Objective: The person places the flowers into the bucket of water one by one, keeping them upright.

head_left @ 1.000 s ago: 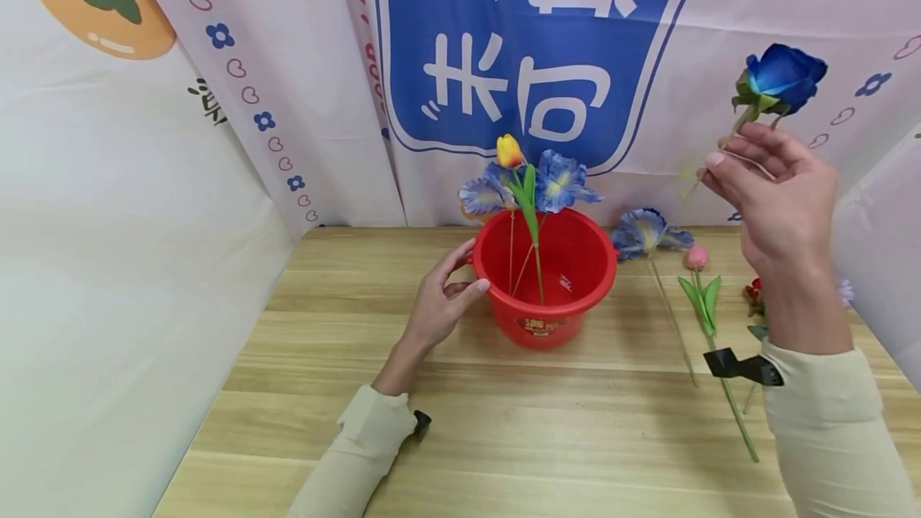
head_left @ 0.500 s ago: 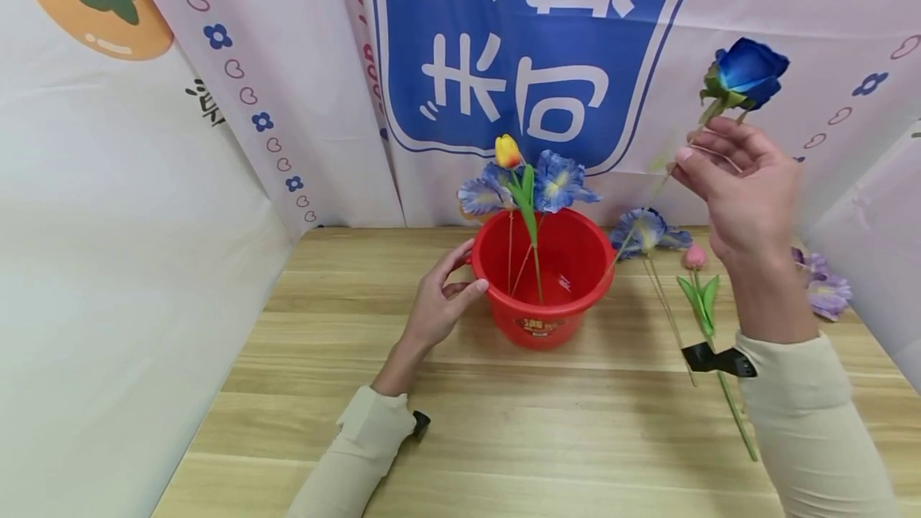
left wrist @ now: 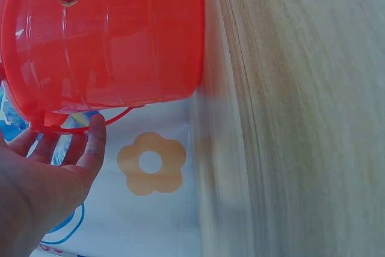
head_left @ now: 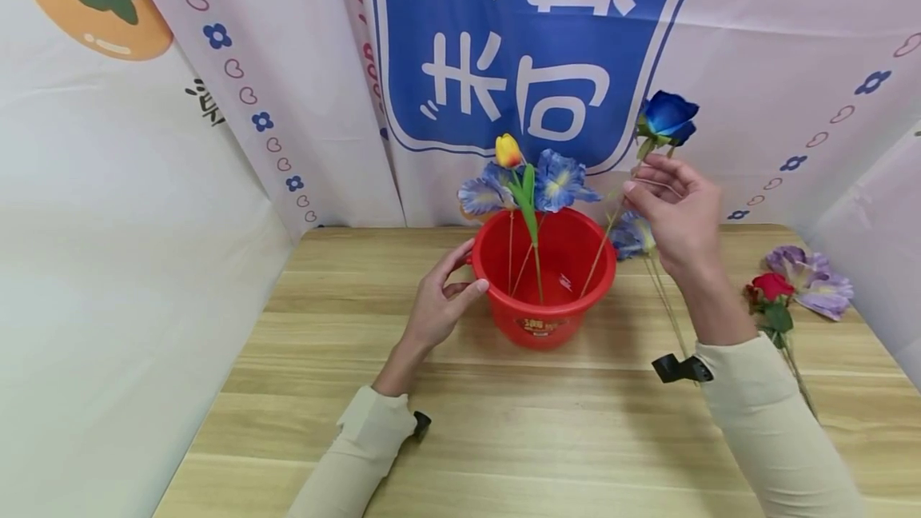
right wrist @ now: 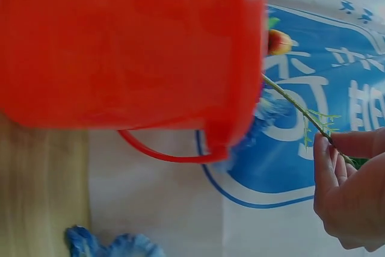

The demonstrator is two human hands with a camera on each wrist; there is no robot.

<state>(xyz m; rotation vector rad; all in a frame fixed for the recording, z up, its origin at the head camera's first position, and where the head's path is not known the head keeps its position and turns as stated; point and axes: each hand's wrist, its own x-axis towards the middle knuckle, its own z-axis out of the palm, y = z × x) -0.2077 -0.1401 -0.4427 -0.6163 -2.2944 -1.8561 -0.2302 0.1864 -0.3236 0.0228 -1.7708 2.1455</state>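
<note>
A red bucket [head_left: 521,324] stands upright on the wooden table. My left hand [head_left: 439,298] holds it at the left side of its rim, thumb on the near side and fingers farther back. In the left wrist view, my left fingers [left wrist: 95,142] touch the rim by the handle. My right hand [head_left: 679,218] pinches the stem of a blue rose [head_left: 669,117] between thumb and fingers. The rose's bloom is above the hand, and its stem [right wrist: 289,97] slants down into the bucket. A yellow-red tulip [head_left: 507,150] and two blue irises [head_left: 561,181] stand inside at the left.
Another blue iris [head_left: 631,235] lies right of the bucket, partly behind my right hand. Farther right on the table [head_left: 504,446] lie a red rose [head_left: 773,287] and a purple flower [head_left: 816,282]. A printed cloth [head_left: 331,86] hangs behind the table.
My right hand has moved left and down with the blue rose, and the stem's lower end has entered the bucket. My left hand has stayed at the rim.
</note>
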